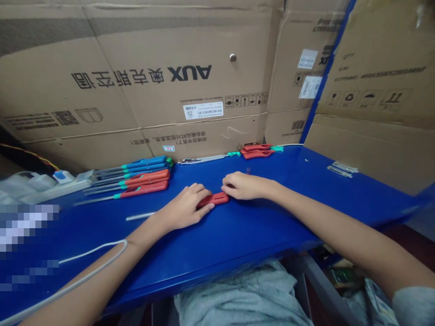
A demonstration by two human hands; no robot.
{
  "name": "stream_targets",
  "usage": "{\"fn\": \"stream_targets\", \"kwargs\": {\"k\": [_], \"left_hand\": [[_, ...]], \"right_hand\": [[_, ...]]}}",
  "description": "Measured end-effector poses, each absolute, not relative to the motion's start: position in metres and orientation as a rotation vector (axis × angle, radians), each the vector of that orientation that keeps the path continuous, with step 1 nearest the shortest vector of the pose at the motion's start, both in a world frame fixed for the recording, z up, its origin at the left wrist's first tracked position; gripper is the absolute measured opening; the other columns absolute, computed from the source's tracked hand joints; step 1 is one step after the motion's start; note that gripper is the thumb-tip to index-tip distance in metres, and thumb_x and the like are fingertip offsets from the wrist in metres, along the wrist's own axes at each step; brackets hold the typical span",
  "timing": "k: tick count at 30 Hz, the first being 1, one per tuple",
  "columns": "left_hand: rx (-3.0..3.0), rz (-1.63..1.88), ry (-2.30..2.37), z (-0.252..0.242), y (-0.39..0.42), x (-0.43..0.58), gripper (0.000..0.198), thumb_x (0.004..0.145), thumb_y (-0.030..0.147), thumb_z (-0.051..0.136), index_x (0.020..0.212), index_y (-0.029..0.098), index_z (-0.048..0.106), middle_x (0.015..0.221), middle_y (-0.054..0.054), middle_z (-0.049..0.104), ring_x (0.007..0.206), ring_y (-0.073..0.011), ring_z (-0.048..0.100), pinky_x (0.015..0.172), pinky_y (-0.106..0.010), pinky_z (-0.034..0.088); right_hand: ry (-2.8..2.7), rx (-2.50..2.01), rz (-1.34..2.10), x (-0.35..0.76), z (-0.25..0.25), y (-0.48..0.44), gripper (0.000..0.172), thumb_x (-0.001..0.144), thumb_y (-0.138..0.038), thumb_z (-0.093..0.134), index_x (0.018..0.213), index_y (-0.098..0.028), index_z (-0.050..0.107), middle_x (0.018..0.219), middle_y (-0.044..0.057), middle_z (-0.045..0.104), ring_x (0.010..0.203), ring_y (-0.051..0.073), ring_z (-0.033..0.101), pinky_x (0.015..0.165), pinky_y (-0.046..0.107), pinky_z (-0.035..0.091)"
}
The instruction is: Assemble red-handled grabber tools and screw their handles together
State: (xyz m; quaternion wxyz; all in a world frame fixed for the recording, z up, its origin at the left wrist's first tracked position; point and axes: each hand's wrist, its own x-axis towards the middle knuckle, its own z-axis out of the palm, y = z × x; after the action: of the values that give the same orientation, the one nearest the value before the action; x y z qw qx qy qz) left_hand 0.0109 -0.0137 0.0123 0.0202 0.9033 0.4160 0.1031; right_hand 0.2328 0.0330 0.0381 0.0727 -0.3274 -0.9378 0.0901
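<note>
We find a blue worktop (pixel 238 235) backed by cardboard (pixel 142 40) whose AUX lettering stands upside down; a further cardboard panel (pixel 374 149) closes off the right side. The item under examination, a red-handled lighter (pixel 220 198), lies near the middle of the worktop. Its long axis runs roughly left to right. The metal tube points left, its tip showing beyond the left wrist, while the red butt end points right and sits slightly higher in our view.

The left hand (pixel 188 203) lies over the handle from the left, fingers bent across it and thumb along the near side, so that the grip is closed on it. The handle thus runs beneath the palm and emerges to the right of the fingers. The right hand (pixel 238 184) is at the butt end, its fingers curled and the fingertips drawn close to the handle; whether they pinch anything, we cannot tell.

To the left we record blue-handled lighters (pixel 149 161) and other red-handled lighters (pixel 146 188), their tubes likewise pointing left, beside a white power strip (pixel 73 183). Along the back lie thin metal rods (pixel 207 158) and two loose red handles (pixel 257 154); small metal parts (pixel 340 170) lie well apart at the right.
</note>
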Motion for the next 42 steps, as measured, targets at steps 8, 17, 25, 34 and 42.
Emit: {"fn": "stream_targets", "kwargs": {"k": [8,17,25,34,42], "left_hand": [[2.793,0.350,1.275,0.013,-0.013,0.012,0.033,0.097,0.043,0.042,0.107,0.018,0.062,0.101,-0.009,0.060,0.097,-0.0242,0.054,0.087,-0.040,0.045],[2.831,0.323,1.264,0.014,-0.014,0.012,0.031,0.098,0.040,0.042,0.107,0.017,0.060,0.100,-0.009,0.060,0.096,-0.0240,0.055,0.087,-0.039,0.045],[2.830,0.353,1.251,0.015,-0.014,0.013,0.030,0.097,0.040,0.042,0.105,0.017,0.060,0.097,-0.009,0.060,0.093,-0.0234,0.055,0.084,-0.039,0.046],[2.848,0.316,1.252,0.016,-0.015,0.014,0.027,0.098,0.038,0.042,0.101,0.018,0.060,0.098,-0.008,0.061,0.095,-0.0239,0.055,0.086,-0.039,0.044],[2.847,0.328,1.255,0.013,-0.013,0.012,0.030,0.098,0.040,0.042,0.106,0.017,0.060,0.098,-0.009,0.060,0.094,-0.0236,0.055,0.085,-0.038,0.045]], "right_hand": [[-2.744,-0.857,0.510,0.240,0.037,0.035,0.014,0.085,-0.013,0.053,0.083,-0.015,0.067,0.079,0.004,0.070,0.068,0.013,0.059,0.061,0.023,0.039],[-2.868,-0.896,0.259,0.233,0.038,0.026,0.017,0.090,-0.014,0.047,0.082,-0.015,0.062,0.084,0.008,0.069,0.074,0.017,0.059,0.065,0.026,0.038],[-2.966,-1.039,-0.039,0.225,0.036,0.017,0.017,0.096,-0.018,0.041,0.094,-0.012,0.057,0.090,0.015,0.068,0.080,0.025,0.065,0.062,0.030,0.036],[-2.975,-1.114,-0.128,0.219,0.036,0.015,0.020,0.098,-0.020,0.039,0.097,-0.010,0.056,0.090,0.016,0.069,0.080,0.027,0.067,0.064,0.032,0.037],[-2.948,-0.895,-0.094,0.229,0.040,0.017,0.015,0.094,-0.017,0.044,0.085,-0.015,0.056,0.090,0.012,0.067,0.080,0.021,0.062,0.072,0.030,0.038]]}}
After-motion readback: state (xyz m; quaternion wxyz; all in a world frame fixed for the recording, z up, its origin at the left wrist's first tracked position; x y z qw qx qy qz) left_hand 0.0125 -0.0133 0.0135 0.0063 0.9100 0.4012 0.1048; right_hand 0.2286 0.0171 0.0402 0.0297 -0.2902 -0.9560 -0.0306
